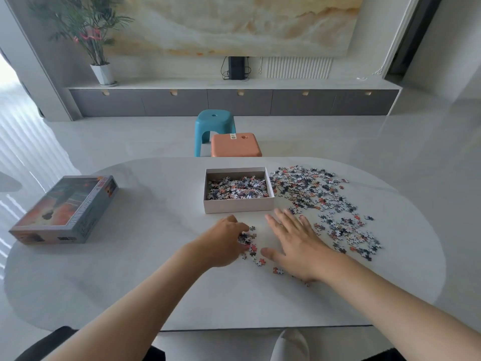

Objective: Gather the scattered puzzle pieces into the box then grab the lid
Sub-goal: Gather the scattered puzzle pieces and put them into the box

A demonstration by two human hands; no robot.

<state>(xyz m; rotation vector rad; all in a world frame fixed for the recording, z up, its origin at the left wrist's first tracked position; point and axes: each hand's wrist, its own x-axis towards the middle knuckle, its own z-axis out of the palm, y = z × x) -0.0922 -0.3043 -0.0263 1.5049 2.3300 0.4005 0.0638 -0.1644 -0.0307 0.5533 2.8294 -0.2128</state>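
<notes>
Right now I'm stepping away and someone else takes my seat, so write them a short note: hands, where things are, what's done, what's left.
Left hand: curled over a small cluster of pieces in front of the box; whether it grips any, I cannot tell.
Right hand: open, flat, low over the table, holding nothing.
Box: mid-table, open, partly filled.
Loose pieces: mostly right of the box.
Lid: far left, untouched.
Done: some pieces boxed.
Left: gather the rest, then grab the lid.

We see a pale glossy floor (338, 136), a long grey cabinet (234, 102) against the far wall, a potted plant (91, 35) far left, and perhaps daylight from the left.
</notes>
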